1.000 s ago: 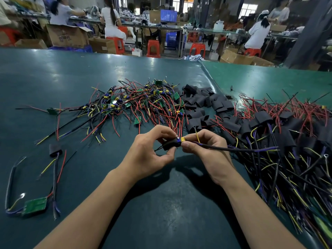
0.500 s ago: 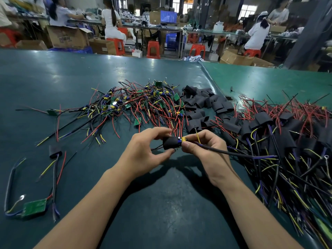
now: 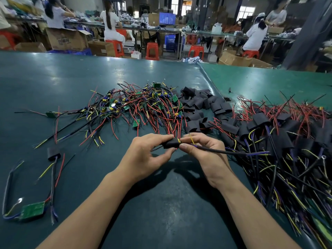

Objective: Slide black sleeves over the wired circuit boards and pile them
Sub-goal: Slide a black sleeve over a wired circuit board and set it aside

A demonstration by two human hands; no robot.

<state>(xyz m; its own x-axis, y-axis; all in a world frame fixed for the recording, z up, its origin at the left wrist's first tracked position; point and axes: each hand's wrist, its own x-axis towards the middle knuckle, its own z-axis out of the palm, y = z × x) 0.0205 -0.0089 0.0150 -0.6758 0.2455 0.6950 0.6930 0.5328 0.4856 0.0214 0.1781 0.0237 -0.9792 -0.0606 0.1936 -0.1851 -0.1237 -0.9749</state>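
Sleeve point(image 3: 171, 143) sits pinched in left hand point(image 3: 145, 155), touching right hand point(image 3: 203, 153) pinching its cable point(image 3: 224, 151).

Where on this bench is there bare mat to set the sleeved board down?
Bare mat lies between the forearms, and on the far left behind the unsleeved boards. Crowded: empty sleeves ahead, the finished pile right. The left hand and right hand hold the sleeved board.

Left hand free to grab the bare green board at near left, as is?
Probably not yet. The left hand grips the black sleeve that the right hand is feeding wires into. The path to the green board looks open over the table, but the grip is taken.
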